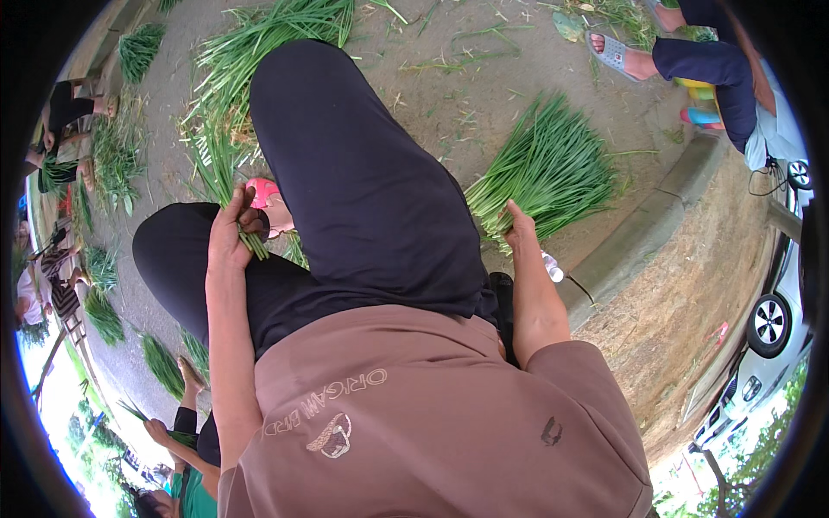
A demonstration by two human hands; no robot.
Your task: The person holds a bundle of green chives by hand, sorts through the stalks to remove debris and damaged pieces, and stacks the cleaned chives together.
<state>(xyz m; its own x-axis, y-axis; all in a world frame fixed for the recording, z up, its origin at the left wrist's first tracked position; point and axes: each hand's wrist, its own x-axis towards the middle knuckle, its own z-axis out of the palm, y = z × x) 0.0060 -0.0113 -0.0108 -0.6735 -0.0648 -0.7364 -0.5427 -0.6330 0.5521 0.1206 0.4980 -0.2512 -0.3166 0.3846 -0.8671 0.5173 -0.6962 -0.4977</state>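
the left hand (pixel 229 237) grips a small bunch of green stalks (pixel 226 177) by the knee, while the right hand (pixel 521 231) closes on the fanned green bundle (pixel 548 168) lying on the ground (pixel 449 104).

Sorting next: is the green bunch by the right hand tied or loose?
Loose: green bunch fans out on the ground; no tie visible near right hand.

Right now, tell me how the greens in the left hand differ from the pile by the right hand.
The left hand grips a thin bunch of green stalks; the right hand touches the base of a thick fanned pile. The thin bunch is lifted over the lap; the pile lies on the ground. Both are long, slender green leaves.
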